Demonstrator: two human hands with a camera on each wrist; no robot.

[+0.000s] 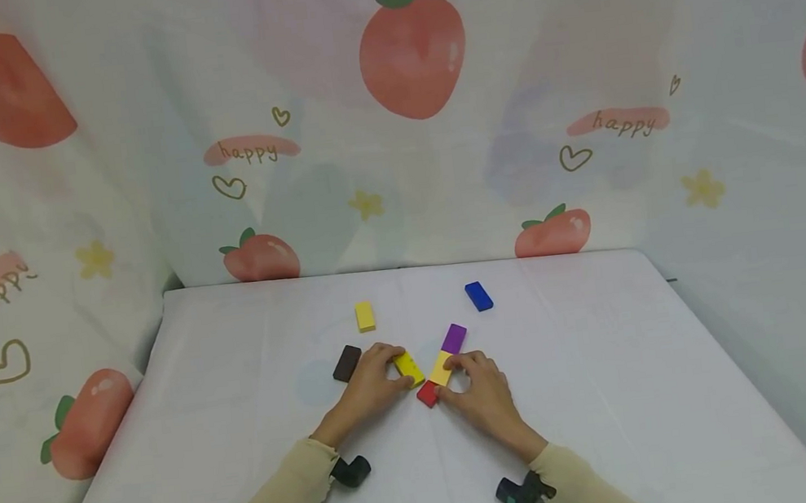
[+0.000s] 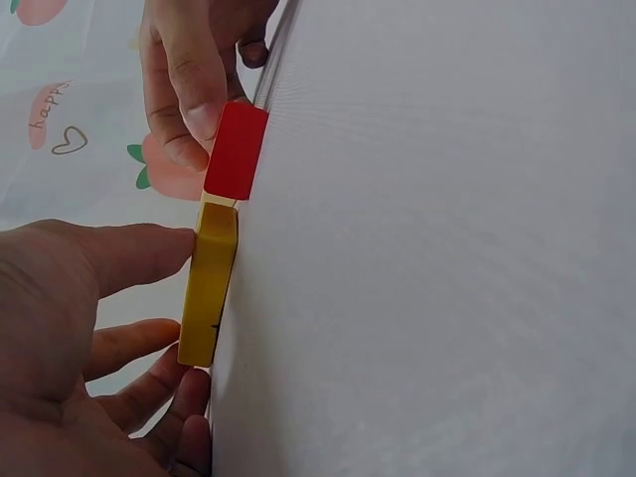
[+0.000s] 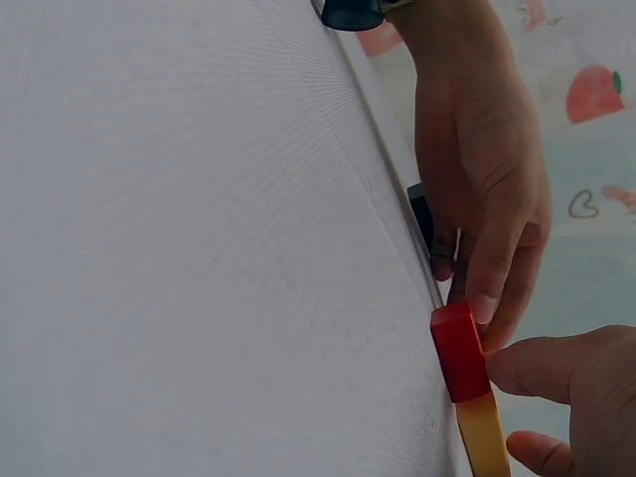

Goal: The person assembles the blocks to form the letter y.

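Note:
In the head view my left hand (image 1: pixel 369 386) pinches a bright yellow block (image 1: pixel 409 368) between thumb and fingers, which lies slanted on the table. Its near end is right at a red block (image 1: pixel 427 394). From the red one, a pale orange block (image 1: pixel 441 369) and a purple block (image 1: pixel 454 338) run away in a slanted row, so the pieces form a V. My right hand (image 1: pixel 482 391) has its thumb against the red block (image 3: pixel 460 353) and its forefinger at the pale orange one. A black block (image 1: pixel 346 363) lies just beyond the left hand's knuckles.
A second yellow block (image 1: pixel 365 317) lies farther back on the white table (image 1: pixel 245 432), and a blue block (image 1: pixel 479 297) lies at the back right. A patterned cloth (image 1: pixel 440 182) hangs along the table's far edge and left side.

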